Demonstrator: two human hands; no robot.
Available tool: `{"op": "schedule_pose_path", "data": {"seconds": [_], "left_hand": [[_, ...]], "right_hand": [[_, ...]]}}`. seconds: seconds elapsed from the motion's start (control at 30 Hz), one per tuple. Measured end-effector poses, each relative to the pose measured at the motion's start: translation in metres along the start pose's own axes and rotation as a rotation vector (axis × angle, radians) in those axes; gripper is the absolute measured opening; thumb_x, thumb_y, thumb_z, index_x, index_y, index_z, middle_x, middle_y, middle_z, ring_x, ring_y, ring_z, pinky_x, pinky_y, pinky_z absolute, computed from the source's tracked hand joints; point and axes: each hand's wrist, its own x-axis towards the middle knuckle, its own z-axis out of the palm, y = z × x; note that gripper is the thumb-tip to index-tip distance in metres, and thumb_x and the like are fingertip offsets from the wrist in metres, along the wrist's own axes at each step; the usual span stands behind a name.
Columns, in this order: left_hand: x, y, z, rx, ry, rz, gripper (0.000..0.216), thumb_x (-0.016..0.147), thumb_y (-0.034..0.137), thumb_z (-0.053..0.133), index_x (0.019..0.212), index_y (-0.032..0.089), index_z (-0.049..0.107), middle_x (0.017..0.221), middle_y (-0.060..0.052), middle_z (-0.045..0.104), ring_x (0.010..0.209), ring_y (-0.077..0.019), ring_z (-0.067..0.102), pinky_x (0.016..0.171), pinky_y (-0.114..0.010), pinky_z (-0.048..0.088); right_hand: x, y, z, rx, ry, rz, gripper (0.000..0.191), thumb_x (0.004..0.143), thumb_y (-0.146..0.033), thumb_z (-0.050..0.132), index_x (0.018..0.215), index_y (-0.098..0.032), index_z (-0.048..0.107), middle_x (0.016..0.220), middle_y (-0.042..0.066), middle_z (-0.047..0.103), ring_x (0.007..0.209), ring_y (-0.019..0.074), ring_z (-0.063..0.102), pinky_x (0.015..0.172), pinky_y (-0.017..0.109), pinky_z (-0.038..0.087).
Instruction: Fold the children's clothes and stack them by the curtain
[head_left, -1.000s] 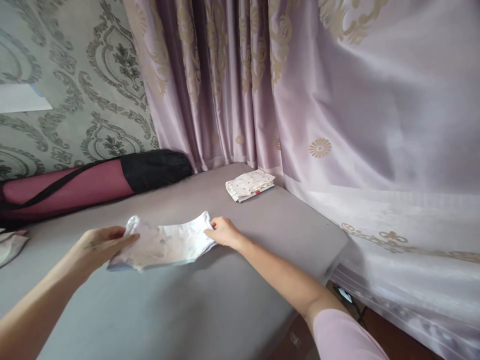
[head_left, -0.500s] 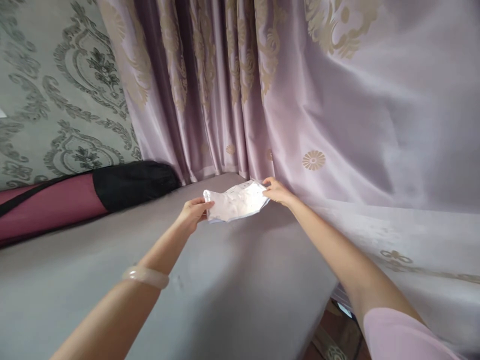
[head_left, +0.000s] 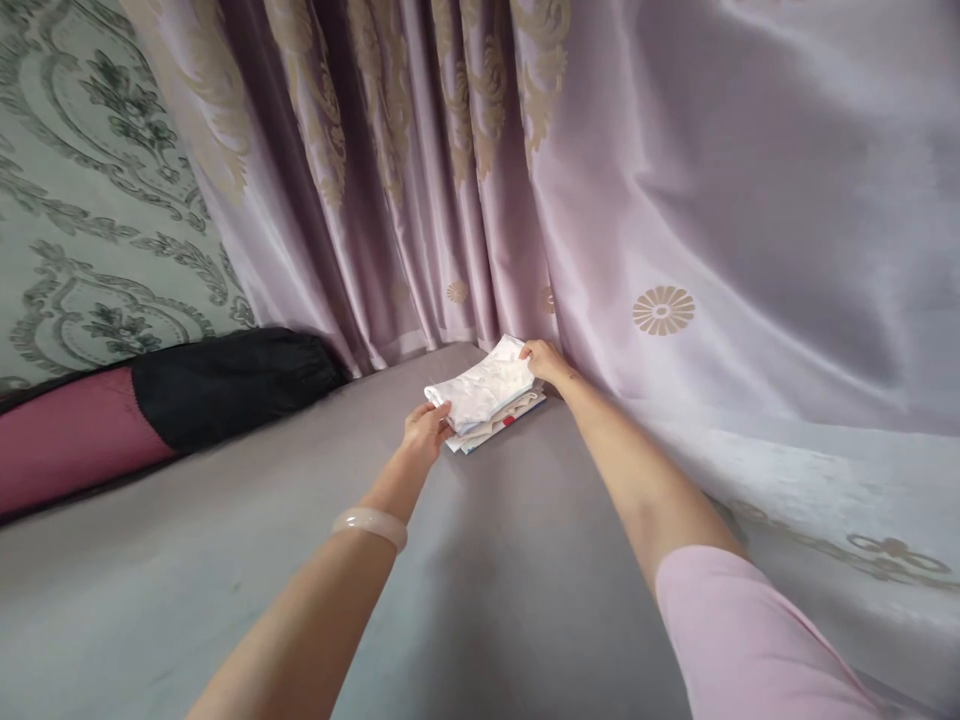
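A folded white cloth [head_left: 484, 385] stretches between my two hands at the far corner of the grey surface. My left hand [head_left: 425, 428] pinches its near left end, thumb on top and fingers partly hidden below. At the far right end my right hand [head_left: 545, 362] is closed on the edge. Directly beneath lies a small stack of folded cloths [head_left: 517, 412], pale with a red spot and a blue edge showing. Whether the white cloth rests fully on that stack, I cannot tell.
The grey padded surface [head_left: 315, 600] extends toward me. On the left lies a long maroon and black bag [head_left: 217, 390] against the patterned wall [head_left: 90, 200]. Mauve curtains [head_left: 420, 200] hang behind the corner and along the right side.
Both hands hold the white cloth as before. Its left end has shifted right, and the stack beneath now shows. My view has turned slightly.
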Motion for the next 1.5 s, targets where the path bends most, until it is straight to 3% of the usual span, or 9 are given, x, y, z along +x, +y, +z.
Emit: {"op": "schedule_pose_path", "data": {"seconds": [0.37, 0.47, 0.57, 0.63, 0.73, 0.83, 1.0, 1.3, 1.5], "left_hand": [[0.0, -0.005, 0.0, 0.0, -0.033, 0.014, 0.014, 0.07, 0.0, 0.072, 0.076, 0.008, 0.062, 0.065, -0.003, 0.065, 0.056, -0.012, 0.064, 0.068, -0.028, 0.058], [0.001, -0.009, 0.001, 0.004, 0.025, 0.027, 0.029, 0.072, 0.0, 0.07, 0.098, 0.007, 0.06, 0.066, 0.0, 0.063, 0.055, -0.0105, 0.062, 0.067, -0.027, 0.057], [0.001, -0.013, -0.001, 0.1, 0.061, 0.079, 0.061, 0.076, 0.003, 0.068, 0.131, 0.013, 0.043, 0.08, -0.001, 0.064, 0.063, -0.012, 0.065, 0.071, -0.032, 0.057], [0.001, -0.014, -0.003, 0.304, 0.092, 0.2, 0.066, 0.08, 0.011, 0.066, 0.138, 0.017, 0.037, 0.098, -0.008, 0.064, 0.08, -0.0173, 0.068, 0.08, -0.038, 0.057], [-0.002, -0.015, -0.006, 0.745, 0.135, 0.542, 0.051, 0.083, 0.024, 0.062, 0.132, 0.015, 0.048, 0.128, -0.017, 0.055, 0.117, -0.0277, 0.057, 0.101, -0.045, 0.045], [-0.004, -0.017, -0.006, 1.136, -0.002, 0.781, 0.049, 0.089, 0.031, 0.053, 0.135, 0.016, 0.05, 0.146, -0.015, 0.045, 0.139, -0.0313, 0.035, 0.114, -0.049, 0.029], [0.002, -0.023, -0.008, 1.495, -0.136, 0.586, 0.06, 0.096, 0.05, 0.032, 0.149, 0.021, 0.034, 0.158, -0.008, 0.028, 0.147, -0.0317, 0.015, 0.117, -0.054, 0.016], [0.019, -0.033, -0.019, 1.487, -0.201, 0.49, 0.066, 0.095, 0.059, 0.025, 0.152, 0.025, 0.028, 0.161, -0.003, 0.018, 0.149, -0.0281, 0.008, 0.117, -0.055, 0.014], [0.013, -0.019, -0.028, 1.424, -0.25, 0.53, 0.062, 0.096, 0.055, 0.032, 0.149, 0.021, 0.034, 0.159, -0.01, 0.024, 0.148, -0.029, 0.015, 0.117, -0.05, 0.021]], "right_hand": [[0.011, 0.016, 0.03, -0.026, -0.034, 0.178, 0.024, 0.079, -0.013, 0.057, 0.099, -0.018, 0.071, 0.097, 0.006, 0.072, 0.085, 0.016, 0.066, 0.065, 0.021, 0.044], [0.008, 0.016, 0.034, -0.068, -0.054, 0.198, 0.023, 0.077, -0.015, 0.063, 0.097, -0.019, 0.072, 0.097, 0.005, 0.072, 0.089, 0.0177, 0.066, 0.072, 0.023, 0.045], [0.0, 0.009, 0.037, -0.137, -0.012, 0.213, 0.027, 0.08, -0.013, 0.06, 0.104, -0.018, 0.072, 0.114, 0.011, 0.068, 0.108, 0.0241, 0.06, 0.09, 0.031, 0.043], [-0.005, -0.001, 0.039, -0.207, 0.067, 0.179, 0.032, 0.084, -0.012, 0.053, 0.111, -0.015, 0.069, 0.126, 0.016, 0.061, 0.119, 0.0278, 0.053, 0.1, 0.038, 0.036], [-0.01, -0.022, 0.044, -0.259, 0.13, -0.032, 0.038, 0.092, -0.016, 0.04, 0.123, -0.016, 0.063, 0.135, 0.015, 0.054, 0.127, 0.0259, 0.046, 0.107, 0.039, 0.03], [-0.008, -0.041, 0.053, -0.21, -0.023, -0.164, 0.046, 0.099, -0.036, 0.029, 0.136, -0.022, 0.054, 0.149, 0.008, 0.042, 0.138, 0.0262, 0.033, 0.113, 0.043, 0.021], [0.0, -0.045, 0.067, -0.122, -0.272, 0.042, 0.071, 0.093, -0.067, 0.016, 0.149, -0.028, 0.036, 0.161, 0.005, 0.019, 0.147, 0.036, 0.008, 0.113, 0.062, 0.006], [0.002, -0.044, 0.074, -0.168, -0.268, 0.069, 0.073, 0.092, -0.069, 0.014, 0.145, -0.028, 0.043, 0.157, 0.008, 0.029, 0.145, 0.0372, 0.012, 0.111, 0.066, 0.006], [-0.005, -0.053, 0.066, -0.199, -0.266, 0.063, 0.071, 0.094, -0.064, 0.014, 0.15, -0.026, 0.034, 0.158, 0.01, 0.026, 0.145, 0.0375, 0.013, 0.111, 0.064, 0.009]]}}
